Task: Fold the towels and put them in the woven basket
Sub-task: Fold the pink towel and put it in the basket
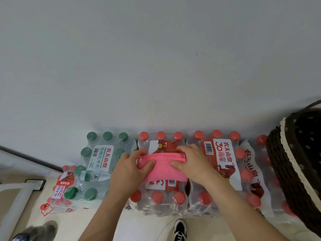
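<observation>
A pink towel (162, 168), folded into a small thick pad, lies on top of a shrink-wrapped pack of red-capped water bottles (159, 197). My left hand (129, 168) grips its left end, thumb on top and fingers curled round the edge. On its right end my right hand (192, 163) does the same, fingers wrapped over the far folded edge. The dark brown woven basket (284, 164) with a cream rim stands at the far right on the bottle packs, its inside mostly in shadow.
Several packs of bottled water line the white wall: green-capped ones (104, 164) at left, red-capped ones (224, 169) at centre and right. A small pack (60, 188) sits on the floor at left. My black-and-white shoe (179, 230) shows below.
</observation>
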Demonstrator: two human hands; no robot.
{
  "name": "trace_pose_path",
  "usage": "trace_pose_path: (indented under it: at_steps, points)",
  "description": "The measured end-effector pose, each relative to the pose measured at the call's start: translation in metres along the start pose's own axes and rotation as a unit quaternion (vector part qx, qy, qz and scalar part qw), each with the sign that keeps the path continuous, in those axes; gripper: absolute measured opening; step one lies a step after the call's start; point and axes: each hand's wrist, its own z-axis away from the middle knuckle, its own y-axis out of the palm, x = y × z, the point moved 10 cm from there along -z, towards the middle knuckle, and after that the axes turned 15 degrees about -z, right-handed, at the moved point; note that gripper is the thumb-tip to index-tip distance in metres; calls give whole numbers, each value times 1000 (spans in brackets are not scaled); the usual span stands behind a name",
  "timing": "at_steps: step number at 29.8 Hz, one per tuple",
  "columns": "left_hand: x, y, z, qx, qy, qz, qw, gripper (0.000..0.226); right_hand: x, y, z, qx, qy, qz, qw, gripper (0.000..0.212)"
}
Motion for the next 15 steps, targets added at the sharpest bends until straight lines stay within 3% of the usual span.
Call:
trace_pose_path:
  at_steps: [5, 7, 8, 12, 13, 15]
  points:
    - [5, 10, 6, 77, 45, 86, 992, 35, 6, 5, 1, 109, 14, 40, 993, 44]
    - [2, 2, 8, 91, 62, 104, 989, 34, 17, 1, 6, 109, -13, 55, 992, 38]
    - [-2, -8, 9, 65, 83, 104, 989, 36, 28, -5, 8, 81, -50, 69, 993, 33]
    - [-11, -55, 27, -178, 158, 82, 968, 44, 68, -15, 34, -82, -225, 141, 961, 33]
    - [-6, -48, 31, -187, 162, 69, 966, 48, 67, -4, 41, -84, -238, 162, 954, 34]
    - [4, -21, 38, -127, 166, 58, 976, 60, 52, 26, 52, -60, -222, 192, 954, 38]
